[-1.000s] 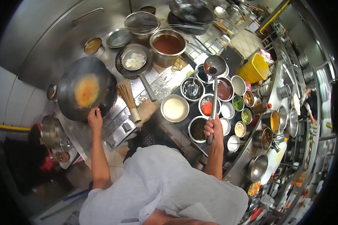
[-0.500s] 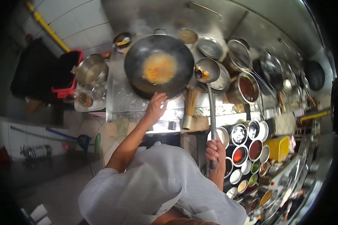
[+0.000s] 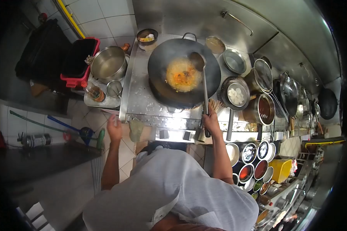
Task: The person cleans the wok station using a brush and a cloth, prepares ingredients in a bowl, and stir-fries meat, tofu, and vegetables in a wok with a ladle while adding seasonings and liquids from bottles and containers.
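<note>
A large black wok (image 3: 162,88) sits on the steel stove, with orange, bubbling food (image 3: 181,77) in its middle. My right hand (image 3: 211,119) is wrapped round the handle of a long ladle (image 3: 197,61), whose bowl is tilted inside the wok beside the food. My left hand (image 3: 114,128) holds nothing, its fingers apart, off the stove's left front corner near a folded cloth (image 3: 135,130). Behind the ladle handle, a bamboo brush (image 3: 216,106) is partly hidden.
A steel pot (image 3: 108,64), a bottle (image 3: 94,92) and a red bin (image 3: 74,82) stand left. Right of the wok are a strainer with white slices (image 3: 235,95) and a sauce pot (image 3: 265,109). Seasoning bowls, including a red one (image 3: 246,173), and a yellow container (image 3: 280,170) fill the lower right.
The ladle has moved from the right into the wok, and its dark contents no longer show. My left hand has left the wok's near edge and moved left. The view has shifted.
</note>
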Available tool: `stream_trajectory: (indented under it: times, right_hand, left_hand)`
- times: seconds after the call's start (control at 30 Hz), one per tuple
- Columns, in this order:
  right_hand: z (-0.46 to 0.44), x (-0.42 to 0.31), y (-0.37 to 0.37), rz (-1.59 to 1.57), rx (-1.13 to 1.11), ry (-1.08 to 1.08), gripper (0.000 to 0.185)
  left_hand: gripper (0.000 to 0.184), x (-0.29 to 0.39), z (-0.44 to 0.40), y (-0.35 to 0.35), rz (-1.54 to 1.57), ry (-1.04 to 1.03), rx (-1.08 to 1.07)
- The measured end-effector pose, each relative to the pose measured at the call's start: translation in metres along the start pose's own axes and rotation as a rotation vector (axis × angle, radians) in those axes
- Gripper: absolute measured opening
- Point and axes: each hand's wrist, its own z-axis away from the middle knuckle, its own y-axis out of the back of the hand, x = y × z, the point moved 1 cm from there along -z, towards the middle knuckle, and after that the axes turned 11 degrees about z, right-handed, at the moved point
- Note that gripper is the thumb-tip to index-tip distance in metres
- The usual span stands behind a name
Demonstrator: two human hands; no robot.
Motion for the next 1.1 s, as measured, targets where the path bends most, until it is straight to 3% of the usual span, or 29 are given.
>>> stream_trajectory:
  times: [0.1, 0.2, 0.27, 0.37, 0.47, 0.5, 0.67, 0.77, 0.8, 0.87, 0.9, 0.93, 1.0, 1.07, 1.1]
  right_hand:
    - [0.015, -0.028, 0.014, -0.248, -0.313, -0.304, 0.072]
    - [0.046, -0.023, 0.011, 0.044, -0.212, 0.072, 0.071]
    - [0.081, -0.079, 0.03, -0.135, -0.339, -0.208, 0.072]
    - [0.089, -0.077, 0.037, -0.123, -0.364, -0.258, 0.072]
    - [0.073, -0.055, 0.031, -0.138, -0.249, -0.344, 0.073]
    - [0.066, -0.057, 0.03, 0.002, -0.191, -0.345, 0.073]
    - [0.052, -0.033, -0.002, 0.176, -0.052, -0.221, 0.072]
    - [0.069, -0.067, -0.032, -0.531, -0.289, -0.476, 0.068]
    - [0.071, -0.078, -0.032, -0.531, -0.288, -0.479, 0.068]
    - [0.075, -0.097, -0.035, -1.336, -0.349, -0.702, 0.059]
    - [0.07, -0.091, -0.04, -1.64, -0.442, -0.69, 0.048]
    - [0.07, -0.092, -0.041, -1.64, -0.441, -0.692, 0.048]
    - [0.07, -0.115, -0.034, -2.345, -0.548, -0.692, 0.043]
    - [0.066, -0.13, -0.023, -2.389, -0.572, -0.687, 0.039]
    - [0.062, -0.132, -0.013, -2.182, -0.601, -0.716, 0.04]
  left_hand:
    - [0.045, -0.035, -0.036, 0.042, -0.054, 0.125, 0.089]
    - [0.057, -0.05, -0.082, 0.062, -0.12, 0.249, 0.167]
    - [0.074, -0.06, -0.108, 0.068, -0.033, 0.227, 0.233]
    - [0.09, -0.078, -0.145, 0.073, -0.08, 0.2, 0.198]
    - [0.099, -0.132, -0.178, 0.073, -0.164, 0.159, 0.244]
    - [0.099, -0.14, -0.188, 0.071, -0.159, 0.159, 0.235]
    - [0.09, -0.152, -0.213, 0.055, 0.2, 0.029, 0.262]
    - [0.089, -0.111, -0.213, 0.043, 0.225, 0.1, 0.36]
    - [0.089, -0.105, -0.215, 0.041, 0.224, 0.102, 0.358]
    - [0.087, -0.102, -0.222, 0.041, 0.032, 0.08, 0.402]
    - [0.087, -0.106, -0.227, 0.041, 0.031, 0.081, 0.4]
    - [0.087, -0.108, -0.232, 0.041, 0.018, 0.094, 0.397]
    - [0.087, -0.114, -0.24, 0.041, 0.006, 0.11, 0.392]
    - [0.083, -0.116, -0.244, 0.041, -0.037, 0.083, 0.395]
    - [0.082, -0.116, -0.245, 0.04, -0.052, 0.074, 0.399]
